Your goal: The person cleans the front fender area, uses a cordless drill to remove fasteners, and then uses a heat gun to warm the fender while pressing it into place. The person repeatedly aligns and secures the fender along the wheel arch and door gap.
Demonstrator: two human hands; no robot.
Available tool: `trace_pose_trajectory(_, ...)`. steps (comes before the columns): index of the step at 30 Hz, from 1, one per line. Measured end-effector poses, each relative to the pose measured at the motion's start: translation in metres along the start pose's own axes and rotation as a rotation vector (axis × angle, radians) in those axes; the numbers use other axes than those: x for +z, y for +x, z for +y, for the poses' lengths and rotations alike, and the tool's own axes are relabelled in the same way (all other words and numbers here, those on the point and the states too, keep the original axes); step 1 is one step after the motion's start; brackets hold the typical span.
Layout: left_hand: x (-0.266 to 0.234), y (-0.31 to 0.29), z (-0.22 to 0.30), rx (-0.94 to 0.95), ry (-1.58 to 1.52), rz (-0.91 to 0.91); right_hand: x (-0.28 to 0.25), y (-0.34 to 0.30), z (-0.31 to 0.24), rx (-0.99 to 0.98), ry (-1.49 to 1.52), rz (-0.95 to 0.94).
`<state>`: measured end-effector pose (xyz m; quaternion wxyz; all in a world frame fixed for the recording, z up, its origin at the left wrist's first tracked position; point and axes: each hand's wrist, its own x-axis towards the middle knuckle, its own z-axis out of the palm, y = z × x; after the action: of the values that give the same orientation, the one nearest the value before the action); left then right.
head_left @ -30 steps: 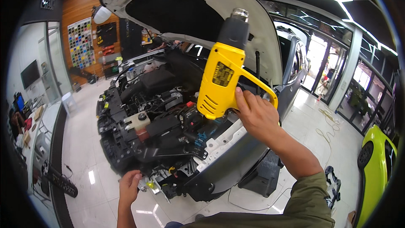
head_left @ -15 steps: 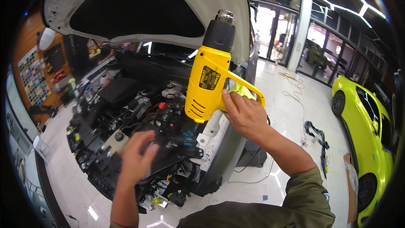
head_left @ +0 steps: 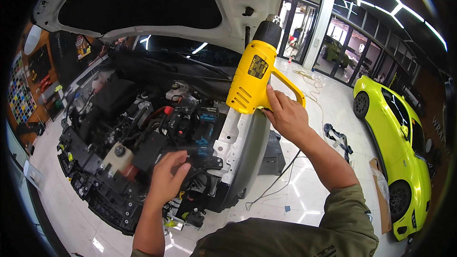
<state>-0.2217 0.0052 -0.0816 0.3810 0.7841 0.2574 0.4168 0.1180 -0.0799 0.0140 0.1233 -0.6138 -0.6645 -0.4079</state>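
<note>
Heat gun (head_left: 252, 74) gripped in the right hand, nozzle up

The yellow heat gun is in the air at the side of a car's open engine bay (head_left: 107, 93), in front of the raised hood's (head_left: 228, 16) lower corner as the head camera sees it. The right hand (head_left: 288, 116) is closed around its handle (head_left: 289, 84), at the lower right of the body. Most of the gun therefore sits above and to the left of the knuckles.

Its long axis stands steep, leaning a little to the right: the vented rear end is at the lower left, and the black front section with its metal nozzle (head_left: 273, 18) is at the upper right. The nozzle points up and away from the person, with glass doors (head_left: 297, 35) beyond it.

The left hand (head_left: 167, 178) holds nothing that shows. Its fingers are loosely bent and the thumb stands apart, in front of the engine parts near the bay's front edge; whether it touches any of them cannot be told. A pale reservoir (head_left: 116, 159) shows to its left. Well to the right, a lime-green car (head_left: 395, 128) is parked on the tiled floor (head_left: 309, 181).
</note>
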Motion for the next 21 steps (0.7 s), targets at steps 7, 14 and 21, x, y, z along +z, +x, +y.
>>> trace_pose_trajectory(7, 0.038, 0.118, 0.048, 0.087, -0.368, -0.162, -0.026, -0.005, -0.03, -0.085, 0.137, -0.088)
trace_pose_trajectory(14, 0.079, 0.116, 0.016, -0.194, -0.711, -0.129, 0.009, -0.023, -0.022, -0.399, 0.697, 0.008)
trace_pose_trajectory(21, 0.109, 0.123, -0.009, -0.261, -0.58, -0.044, 0.252, -0.022, 0.188, 0.659, 0.928, -0.252)
